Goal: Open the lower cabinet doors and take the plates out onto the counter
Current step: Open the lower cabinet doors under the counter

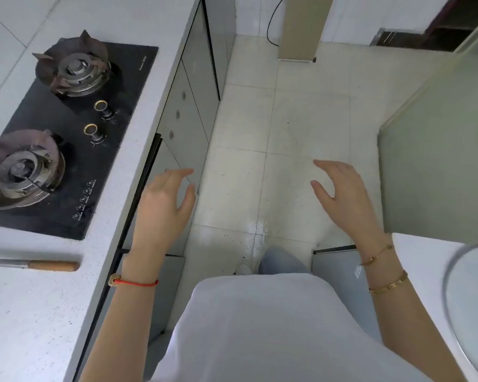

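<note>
Both hands, left (163, 208) and right (342, 199), hang empty with fingers spread near the lower doors (188, 128). No plates show, probably shut inside. A swinging door could strike the knee.

Two hands in view: left hand (163, 208) and right hand (342, 199), both spread with fingers apart, holding nothing.

Three bracelets: one red cord bracelet (135, 282) on the left wrist, two gold bracelets (377, 255) (389, 285) on the right wrist.

One stove (75, 150) on one counter (39, 312), left of the left hand. On the stove:
- two burners (75, 67) (20, 169)
- two knobs (104, 107) (94, 132)

One knife (31, 265) left of the left wrist.

Three round handles (183, 95) (177, 114) (171, 135) on the cabinet fronts beyond the left hand.

One cable (271, 26) far beyond the right hand.

One bowl rim (450, 299) right of the right forearm.
</note>
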{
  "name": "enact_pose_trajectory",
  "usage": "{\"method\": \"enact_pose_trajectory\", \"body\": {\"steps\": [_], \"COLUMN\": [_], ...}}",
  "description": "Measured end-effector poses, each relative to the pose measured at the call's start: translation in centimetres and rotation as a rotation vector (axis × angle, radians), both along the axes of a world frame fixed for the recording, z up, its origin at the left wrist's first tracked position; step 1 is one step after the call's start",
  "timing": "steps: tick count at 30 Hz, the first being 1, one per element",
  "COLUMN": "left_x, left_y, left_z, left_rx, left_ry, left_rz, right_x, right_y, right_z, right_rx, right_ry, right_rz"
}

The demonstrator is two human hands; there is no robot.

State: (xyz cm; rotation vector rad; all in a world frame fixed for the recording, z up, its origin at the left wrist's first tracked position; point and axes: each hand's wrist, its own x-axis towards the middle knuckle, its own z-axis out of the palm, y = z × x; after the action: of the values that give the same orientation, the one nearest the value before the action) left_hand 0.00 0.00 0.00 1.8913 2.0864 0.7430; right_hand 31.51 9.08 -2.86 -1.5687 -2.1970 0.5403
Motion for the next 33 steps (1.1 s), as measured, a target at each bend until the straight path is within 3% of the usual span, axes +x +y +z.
{"method": "enact_pose_trajectory", "body": {"steps": [14, 33], "left_x": [1.4, 11.4], "left_y": [11.5, 41.4], "left_z": [-0.9, -0.4], "left_rx": [-0.127, -0.106], "left_ry": [-0.026, -0.010], "left_rz": [-0.113, -0.112], "right_x": [2.0, 11.5], "right_y": [5.7, 35.7], "right_z": [-2.0, -0.6], "right_rx": [-0.081, -0.059], "right_ry": [0.015, -0.001], "right_rz": [-0.200, -0.193]}}
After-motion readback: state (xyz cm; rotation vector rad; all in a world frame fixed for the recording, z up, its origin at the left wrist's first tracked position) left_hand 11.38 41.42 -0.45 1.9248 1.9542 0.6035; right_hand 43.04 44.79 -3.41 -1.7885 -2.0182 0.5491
